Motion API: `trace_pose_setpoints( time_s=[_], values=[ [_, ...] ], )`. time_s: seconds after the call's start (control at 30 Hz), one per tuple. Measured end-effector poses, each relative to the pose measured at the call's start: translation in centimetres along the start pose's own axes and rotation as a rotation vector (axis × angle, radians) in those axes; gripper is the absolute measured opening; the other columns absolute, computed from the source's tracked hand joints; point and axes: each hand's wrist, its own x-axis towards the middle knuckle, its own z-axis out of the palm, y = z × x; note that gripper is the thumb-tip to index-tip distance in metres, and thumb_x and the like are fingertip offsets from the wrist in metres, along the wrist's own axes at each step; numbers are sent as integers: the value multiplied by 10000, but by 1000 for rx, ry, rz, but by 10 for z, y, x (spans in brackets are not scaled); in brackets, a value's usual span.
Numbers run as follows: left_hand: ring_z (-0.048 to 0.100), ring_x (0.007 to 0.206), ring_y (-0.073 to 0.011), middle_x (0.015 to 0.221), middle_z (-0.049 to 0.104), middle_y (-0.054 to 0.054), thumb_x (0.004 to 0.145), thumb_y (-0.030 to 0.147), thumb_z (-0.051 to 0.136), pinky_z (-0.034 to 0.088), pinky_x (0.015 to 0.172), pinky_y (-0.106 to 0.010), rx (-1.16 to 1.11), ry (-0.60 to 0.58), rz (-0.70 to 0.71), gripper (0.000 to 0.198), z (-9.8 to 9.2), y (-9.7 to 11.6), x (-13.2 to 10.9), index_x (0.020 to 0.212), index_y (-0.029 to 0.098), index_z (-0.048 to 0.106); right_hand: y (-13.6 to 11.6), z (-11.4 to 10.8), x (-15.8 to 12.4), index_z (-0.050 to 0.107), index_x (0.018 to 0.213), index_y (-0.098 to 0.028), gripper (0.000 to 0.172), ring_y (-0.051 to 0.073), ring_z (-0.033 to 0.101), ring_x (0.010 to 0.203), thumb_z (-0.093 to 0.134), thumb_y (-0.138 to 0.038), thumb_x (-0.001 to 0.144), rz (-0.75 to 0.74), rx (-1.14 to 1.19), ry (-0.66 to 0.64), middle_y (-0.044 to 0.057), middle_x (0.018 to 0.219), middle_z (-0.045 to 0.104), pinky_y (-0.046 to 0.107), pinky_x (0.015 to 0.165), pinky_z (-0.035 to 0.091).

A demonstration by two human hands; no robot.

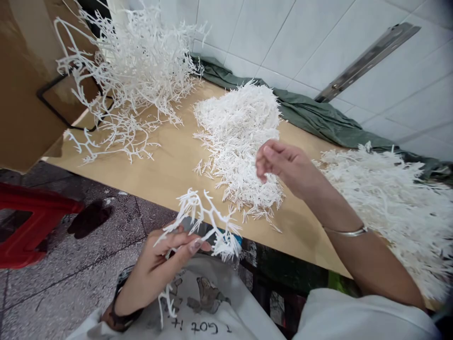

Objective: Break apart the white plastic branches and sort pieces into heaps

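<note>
Pinched between thumb and fingers of the left hand [161, 264], a white branched plastic sprig [208, 219] sits just off the table [166, 165] edge, while the right hand [286, 167], fingertips bunched together, hovers above the middle of 3 white heaps [237, 123].

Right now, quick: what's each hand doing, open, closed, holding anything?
Left hand: closed on a white branched sprig.
Right hand: curled above the middle pile of white pieces; whether it grips anything cannot be told.
</note>
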Motion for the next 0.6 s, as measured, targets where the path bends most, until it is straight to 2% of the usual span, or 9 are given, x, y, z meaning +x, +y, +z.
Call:
trace_pose_setpoints(
  time_s=[0.07,0.13,0.2,0.27,0.33,0.43,0.5,0.6],
  values=[
    [610,652,-117,677,715,30,921,228,545,464,659,-223,5,-60,23,229,1,3,7,899,290,764,-2,15,-7,610,953,-174,397,128,638,697,501,-550,886,-19,-90,-270,63,831,678,265,588,523],
    [635,751,-128,759,737,25,924,226,541,472,730,-228,0,-115,68,230,2,6,13,918,296,761,-6,34,-12,614,1038,-174,441,143,641,835,537,-567,852,-57,-164,-494,86,969,676,269,691,536],
    [640,793,-133,806,741,17,930,238,531,472,755,-228,-2,-174,102,232,3,9,18,944,290,757,-11,50,-13,614,1047,-175,369,132,624,860,615,-472,829,-75,-188,-638,70,984,666,246,726,524],
    [641,815,-142,863,740,-4,934,255,523,471,742,-228,16,-226,102,237,2,9,19,935,261,760,-15,61,-12,601,1057,-173,277,115,606,828,623,-341,839,-53,-179,-707,48,958,658,228,718,510],
    [639,821,-151,904,736,-24,935,263,520,469,732,-234,48,-259,71,247,1,8,19,913,229,763,-15,67,-11,600,1016,-168,178,105,583,783,582,-249,858,-10,-194,-697,28,891,646,222,697,493],
    [627,786,-153,893,728,-32,940,280,510,459,702,-238,85,-271,27,261,0,4,17,949,217,764,-12,72,-9,599,836,-164,58,91,545,672,569,-211,852,82,-221,-654,-4,732,603,205,603,461],
    [602,713,-133,804,713,-13,940,285,515,446,670,-226,96,-255,-2,256,0,2,16,994,234,760,-9,72,-8,595,776,-156,99,84,554,619,588,-229,843,171,-195,-622,-9,687,603,195,549,451],
    [601,718,-122,744,694,11,938,276,526,448,701,-211,83,-162,-39,249,-1,1,14,1052,267,747,-7,69,-7,620,751,-143,207,101,626,594,676,-338,790,282,-88,-465,9,674,653,207,551,499]
  ],
)
